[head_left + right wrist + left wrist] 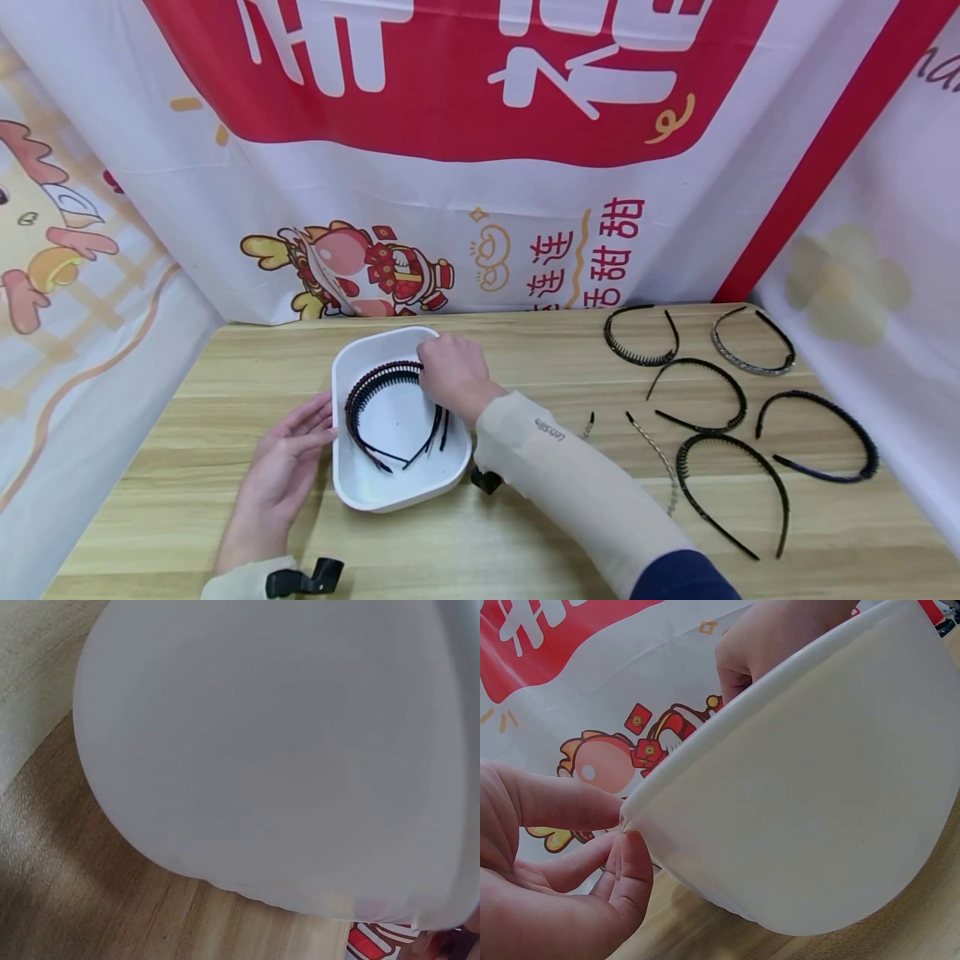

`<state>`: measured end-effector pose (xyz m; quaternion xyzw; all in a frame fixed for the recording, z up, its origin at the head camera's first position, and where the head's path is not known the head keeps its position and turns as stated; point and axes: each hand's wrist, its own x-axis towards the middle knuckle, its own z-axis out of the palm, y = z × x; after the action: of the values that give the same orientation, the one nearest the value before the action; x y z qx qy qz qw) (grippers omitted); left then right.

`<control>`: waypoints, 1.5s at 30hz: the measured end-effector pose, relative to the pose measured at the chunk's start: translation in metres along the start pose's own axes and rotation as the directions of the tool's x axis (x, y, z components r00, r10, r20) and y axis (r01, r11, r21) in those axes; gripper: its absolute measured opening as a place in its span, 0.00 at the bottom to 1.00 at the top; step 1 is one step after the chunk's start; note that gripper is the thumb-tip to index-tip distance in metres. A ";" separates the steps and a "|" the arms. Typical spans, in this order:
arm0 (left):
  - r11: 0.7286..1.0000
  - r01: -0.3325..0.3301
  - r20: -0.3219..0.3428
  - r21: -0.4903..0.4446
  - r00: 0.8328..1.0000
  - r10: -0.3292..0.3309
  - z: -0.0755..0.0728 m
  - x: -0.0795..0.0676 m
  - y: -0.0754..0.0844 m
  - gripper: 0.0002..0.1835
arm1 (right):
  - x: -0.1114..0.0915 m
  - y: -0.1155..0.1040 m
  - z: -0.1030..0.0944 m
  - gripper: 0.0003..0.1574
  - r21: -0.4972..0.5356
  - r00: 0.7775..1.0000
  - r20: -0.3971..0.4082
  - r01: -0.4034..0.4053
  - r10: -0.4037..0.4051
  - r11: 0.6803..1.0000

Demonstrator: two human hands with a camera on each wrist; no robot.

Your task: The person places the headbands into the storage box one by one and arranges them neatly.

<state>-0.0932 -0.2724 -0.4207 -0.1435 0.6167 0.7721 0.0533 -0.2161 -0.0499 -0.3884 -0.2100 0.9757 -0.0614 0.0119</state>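
A white plastic tub (pixel 401 497) stands on the wooden table, with several dark toothed headbands (pixel 375 379) inside it. My left hand (pixel 288 458) is at the tub's left side, and in the left wrist view its thumb and finger pinch the rim corner. Reaching over the right rim, my right hand (pixel 453 371) curls round the upper right part of the headbands; its fingertips are hidden. Most of the right wrist view is the tub's outer wall (pixel 270 750), with a bit of the right hand's fingers (pixel 424 949) at the bottom right corner.
On the table's right side lie several black headbands (pixel 742 408), a silvery glittering headband (pixel 738 363) and a thin beaded band (pixel 660 454) partly behind my right sleeve (pixel 570 475). A printed cloth (pixel 517 192) hangs along the back edge and both sides.
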 end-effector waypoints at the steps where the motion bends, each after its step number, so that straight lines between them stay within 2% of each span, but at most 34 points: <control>1: 1.000 0.000 0.001 0.002 1.000 0.000 0.000 0.000 0.000 0.42 | 0.000 0.000 0.000 0.09 0.001 1.000 -0.002 0.002 -0.002 1.000; 8: 1.000 -0.002 0.005 0.010 1.000 0.002 0.000 0.000 0.000 0.42 | -0.003 0.003 0.001 0.09 0.044 0.999 -0.036 0.014 -0.013 0.999; 11: 1.000 -0.004 0.008 0.006 1.000 0.004 -0.001 0.000 -0.001 0.42 | -0.007 0.007 0.000 0.12 0.145 0.998 -0.068 0.018 -0.009 0.989; 13: 1.000 -0.006 0.008 -0.003 1.000 0.006 -0.001 0.000 -0.001 0.41 | -0.011 0.011 -0.001 0.13 0.248 0.996 -0.094 0.028 -0.004 0.968; 16: 1.000 -0.007 0.006 -0.016 1.000 0.007 -0.002 0.001 -0.001 0.40 | -0.019 0.019 -0.002 0.12 0.439 0.993 -0.118 0.038 0.016 0.898; 21: 1.000 0.009 -0.001 0.005 1.000 -0.009 -0.001 0.000 -0.001 0.41 | -0.036 0.033 -0.001 0.11 0.698 0.989 -0.120 0.020 0.089 0.716; 23: 1.000 0.018 -0.002 0.018 1.000 -0.018 -0.001 0.000 -0.001 0.42 | -0.044 0.038 -0.002 0.09 0.763 0.986 -0.112 0.004 0.126 0.646; 26: 1.000 0.023 -0.001 0.019 1.000 -0.023 -0.001 0.000 -0.001 0.42 | -0.059 0.048 -0.002 0.08 0.827 0.979 -0.111 -0.003 0.169 0.562; 29: 1.000 0.020 -0.002 0.018 1.000 -0.020 0.000 0.000 -0.001 0.42 | -0.074 0.062 -0.002 0.08 0.859 0.972 -0.105 -0.018 0.211 0.512; 34: 1.000 0.022 -0.005 0.017 1.000 -0.022 -0.001 0.000 -0.001 0.42 | -0.098 0.088 0.004 0.09 0.877 0.951 -0.068 -0.087 0.301 0.472; 38: 1.000 0.021 -0.003 0.021 1.000 -0.021 0.000 0.000 0.000 0.42 | -0.117 0.111 0.012 0.10 0.874 0.936 -0.038 -0.139 0.351 0.466; 41: 1.000 0.019 -0.004 0.016 1.000 -0.019 -0.001 0.000 0.001 0.41 | -0.129 0.129 0.018 0.10 0.851 0.935 -0.032 -0.160 0.353 0.500; 45: 1.000 0.021 -0.005 0.003 1.000 -0.021 -0.001 0.000 0.000 0.40 | -0.144 0.151 0.019 0.08 0.799 0.945 -0.029 -0.174 0.326 0.576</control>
<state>-0.0930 -0.2731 -0.4212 -0.1517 0.6165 0.7702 0.0603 -0.1455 0.1439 -0.4267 -0.0368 0.8657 -0.4985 0.0268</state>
